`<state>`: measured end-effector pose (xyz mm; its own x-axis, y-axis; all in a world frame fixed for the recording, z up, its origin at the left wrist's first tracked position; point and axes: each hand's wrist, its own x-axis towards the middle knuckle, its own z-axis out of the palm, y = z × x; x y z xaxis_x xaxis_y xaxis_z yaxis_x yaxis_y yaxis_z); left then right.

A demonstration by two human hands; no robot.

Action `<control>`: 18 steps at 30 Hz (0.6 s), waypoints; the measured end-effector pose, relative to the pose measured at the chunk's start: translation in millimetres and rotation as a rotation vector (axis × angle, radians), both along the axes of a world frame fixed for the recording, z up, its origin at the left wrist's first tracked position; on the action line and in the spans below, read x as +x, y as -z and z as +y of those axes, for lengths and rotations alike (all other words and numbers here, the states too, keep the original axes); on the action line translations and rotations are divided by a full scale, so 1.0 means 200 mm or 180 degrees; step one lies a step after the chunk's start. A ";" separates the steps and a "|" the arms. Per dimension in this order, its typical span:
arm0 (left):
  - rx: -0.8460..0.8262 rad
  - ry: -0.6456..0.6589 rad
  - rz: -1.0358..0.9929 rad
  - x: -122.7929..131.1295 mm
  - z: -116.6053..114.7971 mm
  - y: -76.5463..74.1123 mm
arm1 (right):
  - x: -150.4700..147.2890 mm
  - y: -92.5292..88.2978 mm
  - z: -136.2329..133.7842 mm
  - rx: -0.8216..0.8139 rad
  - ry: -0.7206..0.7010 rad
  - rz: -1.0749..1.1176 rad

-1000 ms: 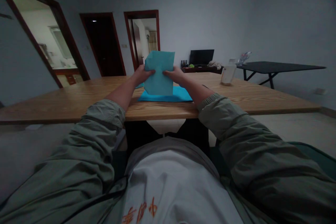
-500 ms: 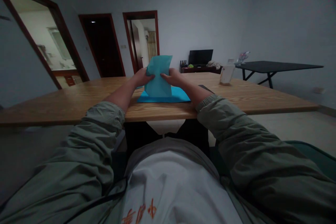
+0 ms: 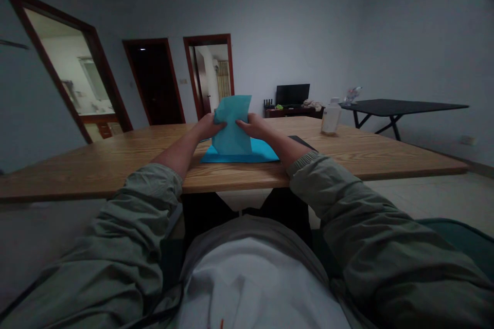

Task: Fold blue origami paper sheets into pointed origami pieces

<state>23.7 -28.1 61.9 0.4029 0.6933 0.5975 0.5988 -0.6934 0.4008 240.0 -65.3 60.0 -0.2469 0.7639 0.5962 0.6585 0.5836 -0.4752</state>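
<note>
A light blue sheet stands upright between my hands, its top edge bent at the left corner. My left hand grips its left side, thumb on the near face. On the right side my right hand pinches it the same way; the fingers behind the sheet are hidden. Beneath it a brighter blue sheet lies flat near the front edge of the wooden table. Part of a dark flat object shows beyond my right forearm.
A white bottle stands on the table at the right. Farther back are a black folding table with a clear crumpled item on it, and a television on a low cabinet.
The whole view has shifted, so the table and room appear lower in the picture. Both hands keep their hold on the light blue sheet, with little change between them.
</note>
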 end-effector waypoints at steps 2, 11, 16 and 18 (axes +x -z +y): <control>-0.0004 -0.0023 -0.0021 0.00 0.00 0.00 | 0.00 0.00 0.00 0.0009 0.0015 0.0004; -0.0055 0.0014 -0.0006 -0.01 0.01 0.00 | 0.00 0.00 -0.02 0.0065 0.0176 -0.0198; -0.0072 -0.0024 -0.0018 -0.01 0.00 0.00 | -0.01 0.00 -0.03 0.0018 0.0330 -0.0281; -0.0083 0.0006 -0.0021 -0.01 0.01 0.00 | -0.01 0.00 -0.02 0.0008 0.0254 -0.0271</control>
<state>21.7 -26.9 61.7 0.4003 0.7079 0.5819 0.5947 -0.6838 0.4228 239.0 -69.7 60.3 -0.2352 0.7817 0.5776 0.7408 0.5289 -0.4140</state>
